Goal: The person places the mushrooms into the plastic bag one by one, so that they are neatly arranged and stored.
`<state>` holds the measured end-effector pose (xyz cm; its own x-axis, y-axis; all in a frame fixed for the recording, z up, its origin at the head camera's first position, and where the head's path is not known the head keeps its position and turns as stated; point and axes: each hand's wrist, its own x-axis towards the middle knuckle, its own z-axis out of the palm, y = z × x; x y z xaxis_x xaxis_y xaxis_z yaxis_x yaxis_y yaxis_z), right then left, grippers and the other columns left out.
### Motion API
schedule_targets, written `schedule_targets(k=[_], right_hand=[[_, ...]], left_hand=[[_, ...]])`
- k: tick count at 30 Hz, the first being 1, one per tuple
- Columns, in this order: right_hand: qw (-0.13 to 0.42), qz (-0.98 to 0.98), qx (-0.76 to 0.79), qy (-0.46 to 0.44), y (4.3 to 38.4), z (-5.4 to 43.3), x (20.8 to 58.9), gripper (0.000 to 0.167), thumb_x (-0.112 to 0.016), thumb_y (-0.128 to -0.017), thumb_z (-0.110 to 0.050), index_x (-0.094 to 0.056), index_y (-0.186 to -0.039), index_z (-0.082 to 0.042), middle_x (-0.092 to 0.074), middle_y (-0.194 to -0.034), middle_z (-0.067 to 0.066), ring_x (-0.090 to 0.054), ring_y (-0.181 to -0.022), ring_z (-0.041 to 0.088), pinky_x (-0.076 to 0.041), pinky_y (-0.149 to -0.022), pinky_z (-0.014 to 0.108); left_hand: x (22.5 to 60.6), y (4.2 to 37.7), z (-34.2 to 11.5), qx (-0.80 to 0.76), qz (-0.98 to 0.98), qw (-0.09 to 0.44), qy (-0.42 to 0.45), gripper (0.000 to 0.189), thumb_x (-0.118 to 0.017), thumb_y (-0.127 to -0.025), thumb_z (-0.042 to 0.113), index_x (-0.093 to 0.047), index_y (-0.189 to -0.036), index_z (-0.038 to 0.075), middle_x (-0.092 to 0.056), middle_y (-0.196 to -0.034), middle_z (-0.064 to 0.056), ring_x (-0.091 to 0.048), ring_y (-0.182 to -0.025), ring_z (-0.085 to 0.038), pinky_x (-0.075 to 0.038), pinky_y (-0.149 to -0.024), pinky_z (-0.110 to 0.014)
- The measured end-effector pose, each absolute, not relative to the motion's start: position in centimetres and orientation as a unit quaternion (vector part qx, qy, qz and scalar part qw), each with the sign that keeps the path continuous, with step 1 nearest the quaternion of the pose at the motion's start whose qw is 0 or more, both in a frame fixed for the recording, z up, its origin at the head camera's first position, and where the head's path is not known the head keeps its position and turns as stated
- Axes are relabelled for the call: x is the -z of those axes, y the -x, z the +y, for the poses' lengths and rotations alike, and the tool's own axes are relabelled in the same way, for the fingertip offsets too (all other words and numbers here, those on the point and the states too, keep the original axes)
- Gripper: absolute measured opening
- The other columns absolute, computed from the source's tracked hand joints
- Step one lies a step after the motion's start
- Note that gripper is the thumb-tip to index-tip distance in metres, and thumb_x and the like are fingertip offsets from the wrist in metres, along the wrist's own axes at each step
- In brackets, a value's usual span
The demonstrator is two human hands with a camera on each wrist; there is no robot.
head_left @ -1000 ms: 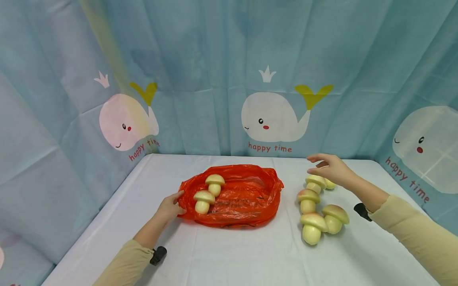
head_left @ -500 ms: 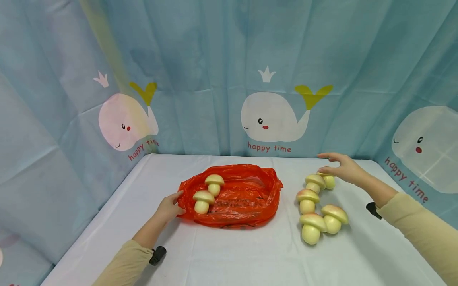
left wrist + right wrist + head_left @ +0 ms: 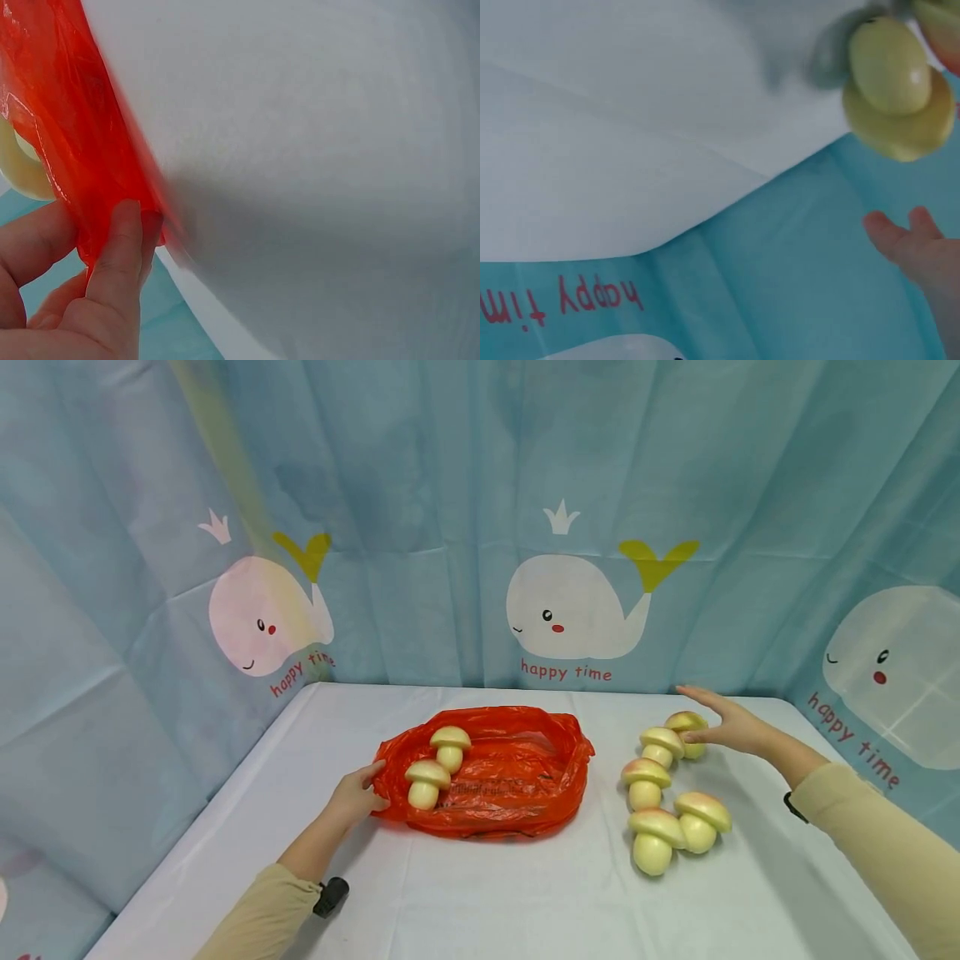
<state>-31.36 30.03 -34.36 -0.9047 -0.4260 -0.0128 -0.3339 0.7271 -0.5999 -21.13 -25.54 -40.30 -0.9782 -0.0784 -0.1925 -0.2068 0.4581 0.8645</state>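
A red plastic bag lies spread on the table with its mouth up. Two toy mushrooms, a rear one and a front one, rest in its left part. My left hand pinches the bag's left edge between thumb and fingers, as the left wrist view shows. My right hand is spread beside the farthest mushroom of the group on the right, its thumb near the cap. Whether the thumb touches the cap I cannot tell. The right wrist view shows that mushroom apart from the fingertips in sight.
Left of and nearer than the farthest mushroom stand several others, among them a pink-tinged one and a front one. The white table ends at a blue curtain with whale prints at the back and sides.
My right hand has moved right over the group, and its fingers have spread wider. The farthest mushroom, partly covered before, now shows more. My left hand stays at the bag.
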Motion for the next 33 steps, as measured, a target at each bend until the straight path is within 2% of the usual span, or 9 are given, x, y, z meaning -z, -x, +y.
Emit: schedule_targets(k=[5, 15, 33], right_hand=[[0.09, 0.922, 0.308, 0.216, 32.2, 31.2, 35.9, 0.091, -0.076, -0.084, -0.021, -0.02, -0.151, 0.004, -0.009, -0.153, 0.037, -0.006, -0.135, 0.06, -0.014, -0.099, 0.077], [0.086, 0.911, 0.334, 0.226, 32.8, 32.4, 38.1, 0.096, -0.079, -0.08, -0.014, -0.017, -0.15, 0.007, -0.007, -0.151, 0.039, -0.002, -0.135, 0.061, -0.009, -0.099, 0.077], [0.053, 0.911, 0.331, 0.241, 33.3, 32.8, 40.1, 0.092, -0.079, -0.079, -0.01, -0.021, -0.148, 0.009, -0.014, -0.148, 0.04, -0.009, -0.133, 0.061, -0.011, -0.1, 0.076]], left_hand=[[40.3, 21.1, -25.5, -0.514, 0.851, 0.065, 0.083, 0.07, -0.058, -0.082, -0.015, -0.033, -0.146, -0.008, -0.03, -0.146, -0.036, -0.026, -0.136, -0.049, -0.051, -0.092, -0.044], [40.3, 21.2, -25.4, -0.519, 0.848, 0.066, 0.086, 0.069, -0.057, -0.082, -0.015, -0.033, -0.147, -0.007, -0.03, -0.146, -0.036, -0.026, -0.136, -0.049, -0.053, -0.088, -0.042], [40.2, 21.0, -25.4, -0.517, 0.849, 0.062, 0.084, 0.069, -0.057, -0.081, -0.016, -0.034, -0.146, -0.008, -0.031, -0.146, -0.037, -0.028, -0.135, -0.049, -0.053, -0.088, -0.043]])
